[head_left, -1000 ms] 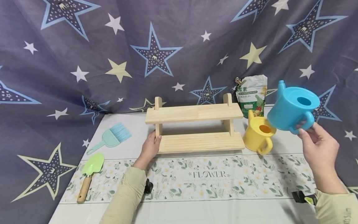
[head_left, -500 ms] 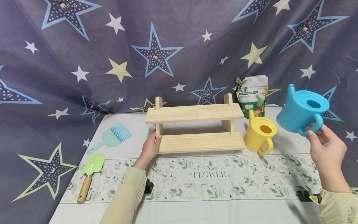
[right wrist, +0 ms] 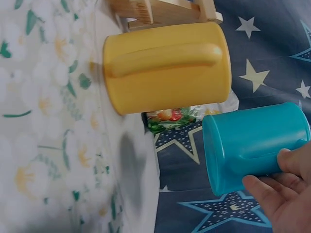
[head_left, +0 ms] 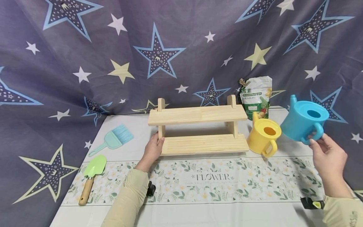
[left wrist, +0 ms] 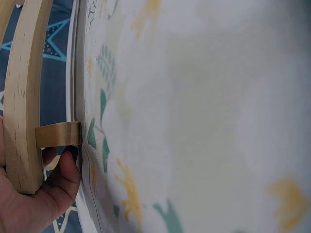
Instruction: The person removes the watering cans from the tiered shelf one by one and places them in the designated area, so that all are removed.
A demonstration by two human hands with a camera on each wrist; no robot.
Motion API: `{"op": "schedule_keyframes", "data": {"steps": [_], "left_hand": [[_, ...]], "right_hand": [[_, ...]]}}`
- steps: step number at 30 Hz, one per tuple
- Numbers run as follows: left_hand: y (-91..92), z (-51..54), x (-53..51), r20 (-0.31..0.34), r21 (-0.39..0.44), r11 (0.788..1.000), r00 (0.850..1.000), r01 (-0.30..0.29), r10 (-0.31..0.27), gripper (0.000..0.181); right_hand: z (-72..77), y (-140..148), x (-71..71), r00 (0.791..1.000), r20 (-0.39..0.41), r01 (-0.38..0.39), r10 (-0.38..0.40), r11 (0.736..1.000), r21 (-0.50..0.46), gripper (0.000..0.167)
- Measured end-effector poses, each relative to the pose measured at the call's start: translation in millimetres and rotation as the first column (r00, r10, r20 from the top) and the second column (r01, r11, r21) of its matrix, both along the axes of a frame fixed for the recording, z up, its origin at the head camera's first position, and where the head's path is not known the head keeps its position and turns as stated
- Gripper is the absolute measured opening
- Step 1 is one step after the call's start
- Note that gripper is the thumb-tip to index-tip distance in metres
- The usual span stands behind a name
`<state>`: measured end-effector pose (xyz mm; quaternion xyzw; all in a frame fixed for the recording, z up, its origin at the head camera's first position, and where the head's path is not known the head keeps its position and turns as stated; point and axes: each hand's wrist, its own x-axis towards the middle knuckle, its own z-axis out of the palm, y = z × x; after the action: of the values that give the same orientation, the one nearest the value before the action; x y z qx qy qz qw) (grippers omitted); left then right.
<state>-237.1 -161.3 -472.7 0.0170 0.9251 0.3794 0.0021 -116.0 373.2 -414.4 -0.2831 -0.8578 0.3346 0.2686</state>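
Note:
A two-tier wooden shelf (head_left: pixel 198 115) stands mid-table. My left hand (head_left: pixel 153 148) grips its lower board at the left end; in the left wrist view the fingers (left wrist: pixel 68 177) curl under that board (left wrist: pixel 24 97). Off the table at the right, my right hand (head_left: pixel 330 157) holds a blue watering can (head_left: pixel 304 119) by the handle, pinching it between thumb and fingers. The right wrist view shows the can (right wrist: pixel 257 145) hanging clear of the tabletop. Beside the shelf's right end, a yellow watering can (head_left: pixel 262 135) stands upright on the table, left of the blue one.
A clipped white-and-green bag (head_left: pixel 256 97) leans at the back behind the yellow can. To the left lie a mint brush (head_left: pixel 113 140) and a green trowel (head_left: pixel 92 176) with a wooden handle. A starry curtain (head_left: pixel 181 37) hangs behind the table (head_left: pixel 227 214).
My right hand carried the blue watering can to the right, away from the yellow one, then lowered it and brought it slightly back left. My left hand and the shelf have stayed put.

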Motion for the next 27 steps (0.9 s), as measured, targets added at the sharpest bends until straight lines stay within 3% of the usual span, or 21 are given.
{"op": "schedule_keyframes", "data": {"steps": [8,27], "left_hand": [[-0.6,-0.7,-1.0,0.001,-0.002,1.000,1.000,0.003,-0.003,0.050],[-0.9,-1.5,-0.8,0.000,0.001,1.000,1.000,0.011,-0.011,0.051]], "right_hand": [[-11.1,5.0,1.6,0.995,0.099,0.031,-0.022,0.995,-0.091,0.042],[-41.9,2.9,4.9,0.984,0.155,-0.077,0.082,0.996,-0.039,0.043]]}}
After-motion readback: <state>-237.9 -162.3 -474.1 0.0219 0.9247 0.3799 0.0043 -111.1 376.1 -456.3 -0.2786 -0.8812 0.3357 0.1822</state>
